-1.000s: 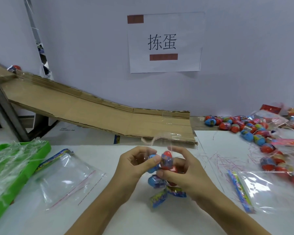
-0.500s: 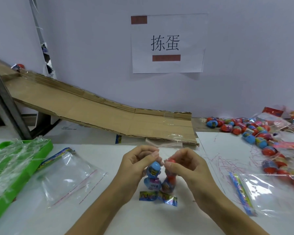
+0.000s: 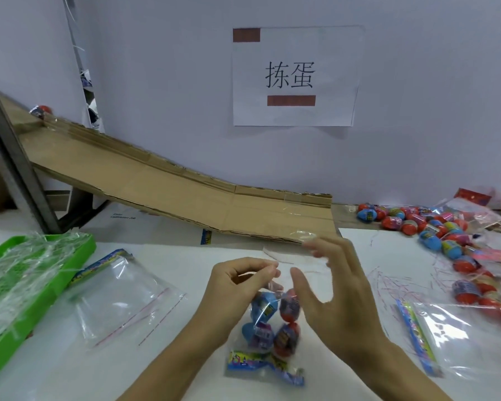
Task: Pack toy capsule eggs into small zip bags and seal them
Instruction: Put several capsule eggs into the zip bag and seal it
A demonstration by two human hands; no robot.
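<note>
I'd say the limp, slippery filled zip bag [image 3: 268, 322] is best held at its top edge, where my left hand [image 3: 240, 287] pinches it, right hand [image 3: 334, 287] spread open

cardboard ramp [image 3: 185, 198] slopes down to the white counter [image 3: 171, 369], paper sign [image 3: 295, 76] on the wall, green tray [image 3: 78, 250] on the left

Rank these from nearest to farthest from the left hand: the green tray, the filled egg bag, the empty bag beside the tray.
From the left hand, in the head view:
1. Filled egg bag: pinched at its top, hanging just below.
2. Empty bag: flat on the table, to the left.
3. Green tray: far left edge.
</note>
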